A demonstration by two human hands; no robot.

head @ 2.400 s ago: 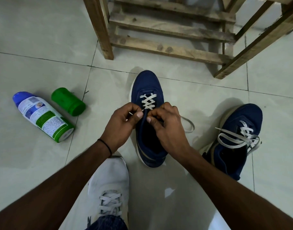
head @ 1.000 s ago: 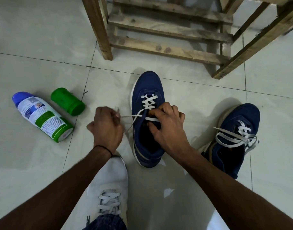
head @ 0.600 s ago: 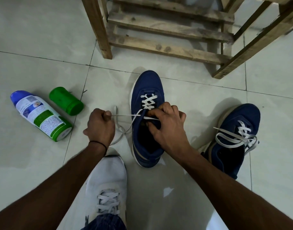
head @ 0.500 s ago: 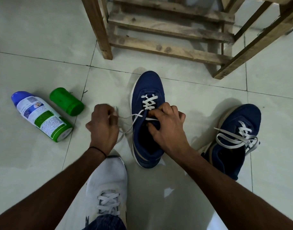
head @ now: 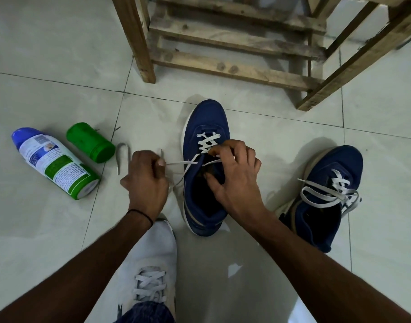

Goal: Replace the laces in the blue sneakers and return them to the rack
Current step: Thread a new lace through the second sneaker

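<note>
A blue sneaker point(head: 205, 122) stands on the tiled floor in the middle, toe pointing away, its white lace point(head: 208, 142) crossed through the front eyelets. My left hand point(head: 145, 180) pinches one lace end and holds it stretched out to the left of the shoe. My right hand point(head: 234, 173) rests on the shoe's right side, fingers curled over the eyelet edge and the other lace strand. A second blue sneaker point(head: 325, 197) lies at the right with its white lace loose. The wooden rack point(head: 223, 40) stands behind.
A white, blue and green spray can point(head: 53, 163) lies at the left with its green cap point(head: 90, 142) beside it. My own foot in a white sneaker point(head: 151, 259) is planted just behind the left hand. The rack's leg point(head: 135, 40) stands near the shoe's toe.
My left hand drew the lace end out to the left of the shoe and pulled it tight. The right hand stayed on the shoe, holding the eyelet side.
</note>
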